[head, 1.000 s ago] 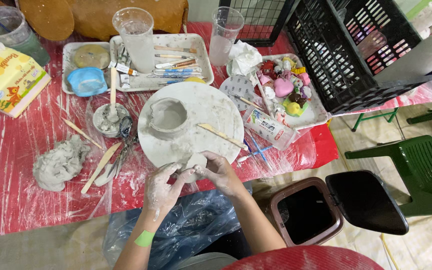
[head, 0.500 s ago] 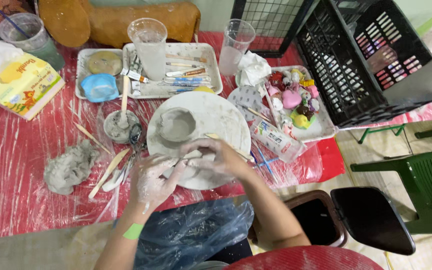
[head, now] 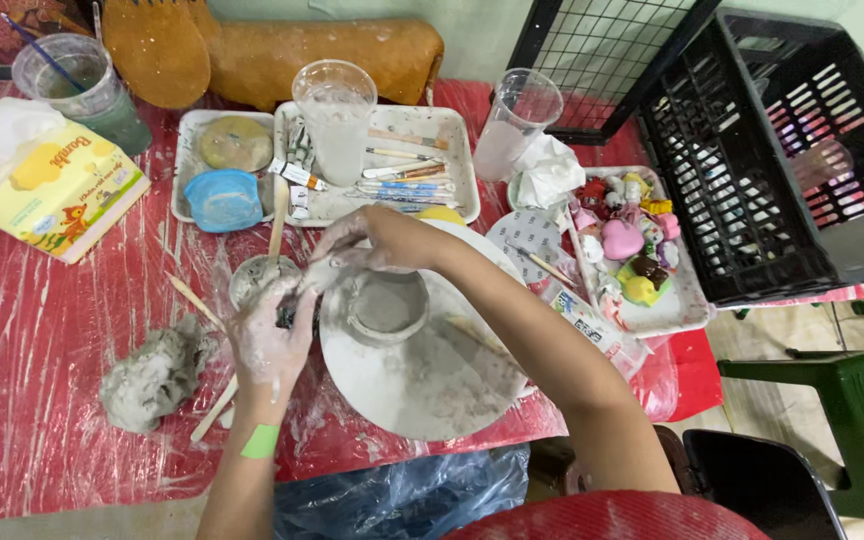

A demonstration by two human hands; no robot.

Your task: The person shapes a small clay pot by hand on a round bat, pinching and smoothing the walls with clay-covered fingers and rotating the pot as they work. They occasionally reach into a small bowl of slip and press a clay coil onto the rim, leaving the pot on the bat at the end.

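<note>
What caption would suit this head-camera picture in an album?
Clay-smeared hands, left hand and right hand, meet beside a small clay pot on a round board.

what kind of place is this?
Likely a pottery or craft workshop table. A small clay pot sits on a round turntable, a lump of grey clay lies on the plastic-covered table, and a tray of modelling tools stands behind.

A small grey clay bowl [head: 384,305] stands upright, wet, on the round white turntable [head: 422,375].
</note>
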